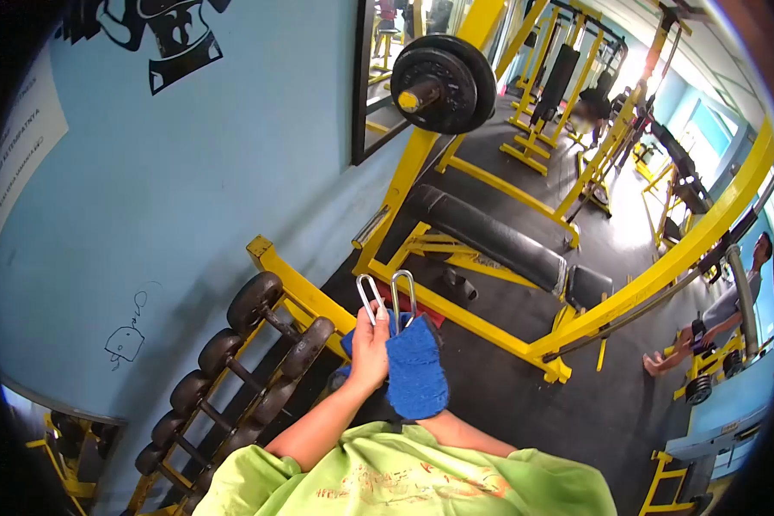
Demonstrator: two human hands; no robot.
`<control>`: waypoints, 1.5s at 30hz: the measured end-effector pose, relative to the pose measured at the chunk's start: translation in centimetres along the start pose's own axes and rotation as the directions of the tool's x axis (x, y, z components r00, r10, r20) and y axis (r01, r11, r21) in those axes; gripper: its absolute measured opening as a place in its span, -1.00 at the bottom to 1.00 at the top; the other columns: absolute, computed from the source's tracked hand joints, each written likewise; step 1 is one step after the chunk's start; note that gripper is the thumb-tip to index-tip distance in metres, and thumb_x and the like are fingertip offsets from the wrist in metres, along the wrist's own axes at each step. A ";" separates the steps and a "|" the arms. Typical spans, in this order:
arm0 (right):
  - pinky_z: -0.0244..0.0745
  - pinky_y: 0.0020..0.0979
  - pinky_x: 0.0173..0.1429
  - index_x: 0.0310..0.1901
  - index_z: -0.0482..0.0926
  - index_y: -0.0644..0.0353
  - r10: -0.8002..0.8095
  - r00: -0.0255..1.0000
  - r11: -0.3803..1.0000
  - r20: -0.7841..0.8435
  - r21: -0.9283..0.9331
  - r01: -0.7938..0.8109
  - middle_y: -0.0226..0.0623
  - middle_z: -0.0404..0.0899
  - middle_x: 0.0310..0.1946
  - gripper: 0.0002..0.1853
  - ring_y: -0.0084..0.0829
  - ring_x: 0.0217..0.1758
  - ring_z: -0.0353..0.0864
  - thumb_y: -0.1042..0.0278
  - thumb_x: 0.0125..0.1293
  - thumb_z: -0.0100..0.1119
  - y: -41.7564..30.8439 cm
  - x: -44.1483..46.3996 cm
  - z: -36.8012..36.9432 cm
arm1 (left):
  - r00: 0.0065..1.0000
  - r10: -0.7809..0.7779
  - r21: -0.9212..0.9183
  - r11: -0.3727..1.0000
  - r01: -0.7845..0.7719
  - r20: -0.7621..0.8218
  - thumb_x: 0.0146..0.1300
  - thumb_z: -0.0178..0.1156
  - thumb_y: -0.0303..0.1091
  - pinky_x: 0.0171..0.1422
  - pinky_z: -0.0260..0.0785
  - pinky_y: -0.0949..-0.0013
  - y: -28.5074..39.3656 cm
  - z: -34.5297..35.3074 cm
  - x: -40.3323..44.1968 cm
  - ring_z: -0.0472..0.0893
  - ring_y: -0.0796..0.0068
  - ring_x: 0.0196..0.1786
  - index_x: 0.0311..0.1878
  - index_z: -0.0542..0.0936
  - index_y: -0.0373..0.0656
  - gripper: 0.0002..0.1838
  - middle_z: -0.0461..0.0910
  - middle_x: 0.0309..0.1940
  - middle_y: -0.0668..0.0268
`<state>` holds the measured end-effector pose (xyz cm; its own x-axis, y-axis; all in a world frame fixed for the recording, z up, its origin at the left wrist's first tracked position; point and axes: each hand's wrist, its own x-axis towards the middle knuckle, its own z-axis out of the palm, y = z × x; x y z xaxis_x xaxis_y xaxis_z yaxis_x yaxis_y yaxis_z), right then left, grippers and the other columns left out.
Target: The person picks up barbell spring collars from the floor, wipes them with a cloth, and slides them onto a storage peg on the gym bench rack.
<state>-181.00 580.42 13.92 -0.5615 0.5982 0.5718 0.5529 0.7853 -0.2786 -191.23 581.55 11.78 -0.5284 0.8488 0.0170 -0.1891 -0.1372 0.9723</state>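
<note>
**Metal loop pinched beside blue cloth**

One metal loop (365,299) is pinched between the thumb and fingers of the left hand (370,351). A second metal loop (413,297) is seen just beside it, poking up from the top of the blue cloth (417,370). The right hand is hidden by the cloth, so whether it is spread or closed cannot be told; only the right forearm (469,433) is seen. The loops and cloth are held in front of the green shirt (404,473). Dumbbells (255,303) are lined up on the left, and a black bench (490,228) is seen ahead; neither is touched.

The step in hand seems to be handling the loops and cloth. For the next move, a firm pinch and a steady cloth seem to be needed, so nothing is dropped.
</note>
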 end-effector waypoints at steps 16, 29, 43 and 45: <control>0.32 -0.13 0.12 -0.11 0.48 0.29 -0.198 0.979 0.975 0.047 0.112 0.192 -0.07 0.47 -0.05 -0.72 -0.07 0.00 0.44 0.41 0.13 0.06 2.3 3.8 -4.5 | 0.962 -0.231 -0.634 0.724 0.271 0.148 0.39 -0.11 0.05 -0.19 0.45 0.34 4.9 1.2 3.0 0.55 0.43 -0.35 0.17 0.41 -0.11 -0.51 0.59 -0.11 0.07; 0.45 -0.36 0.03 -0.11 0.51 0.16 0.155 0.714 0.312 0.682 0.652 -0.691 -0.25 0.60 -0.17 -0.69 -0.39 -0.12 0.59 0.38 0.07 0.26 -3.6 5.6 5.9 | 0.942 -0.335 -0.553 0.780 0.293 0.027 0.34 0.09 -0.09 0.11 0.43 0.30 9.1 -8.6 0.7 0.56 0.36 -0.04 0.07 0.40 -0.19 -0.60 0.54 -0.04 0.14; 0.29 -0.38 0.27 0.15 0.37 0.15 0.144 0.827 0.122 0.544 0.819 -0.560 -0.13 0.44 0.05 -0.41 -0.38 0.14 0.43 0.31 0.06 0.32 -2.6 3.6 5.3 | 0.936 -0.133 -0.429 0.861 0.272 0.325 0.41 -0.08 -0.05 0.30 0.25 0.18 6.5 -9.5 1.0 0.35 0.17 0.29 -0.22 0.43 -0.18 -0.65 0.46 0.05 -0.04; 0.32 -0.36 0.25 0.09 0.42 0.26 0.214 0.746 -0.381 0.631 0.757 -0.531 -0.12 0.46 0.01 -0.52 -0.31 0.10 0.47 0.40 0.09 0.24 -0.8 2.2 5.8 | 0.908 -0.188 -0.476 0.801 0.362 0.374 0.40 -0.06 -0.09 0.25 0.31 0.15 5.4 -8.7 0.8 0.40 0.17 0.22 -0.21 0.45 -0.16 -0.70 0.34 0.24 -0.07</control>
<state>-186.25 582.03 10.94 -0.6887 0.7150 -0.1202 -0.3787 -0.4961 -0.7813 -199.85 577.08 15.03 -0.1349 0.9876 -0.0804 -0.7370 -0.0458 0.6743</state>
